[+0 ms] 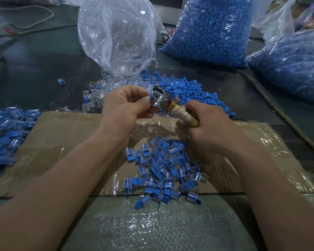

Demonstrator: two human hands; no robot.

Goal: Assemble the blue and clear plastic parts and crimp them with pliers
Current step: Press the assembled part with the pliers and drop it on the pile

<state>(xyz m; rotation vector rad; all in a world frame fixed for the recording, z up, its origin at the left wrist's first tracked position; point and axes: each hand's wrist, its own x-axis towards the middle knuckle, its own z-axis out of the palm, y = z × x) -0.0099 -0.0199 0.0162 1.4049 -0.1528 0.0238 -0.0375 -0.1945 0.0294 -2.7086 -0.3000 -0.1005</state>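
Observation:
My left hand [125,107] pinches a small blue and clear plastic part [151,97] between thumb and fingers. That part sits in the metal jaws of the pliers [159,96]. My right hand [208,122] grips the pliers' handles [185,115], which are wrapped in yellowish tape. A heap of assembled blue and clear parts [163,169] lies on the cardboard sheet [62,142] below my hands. Loose blue parts [188,91] and loose clear parts [98,91] are piled just beyond my hands.
An open clear bag [116,33] of clear parts stands at the back. Two bags of blue parts [210,29] [294,60] stand at the back right. More assembled parts [5,133] lie at the left. A cable [272,104] runs along the right.

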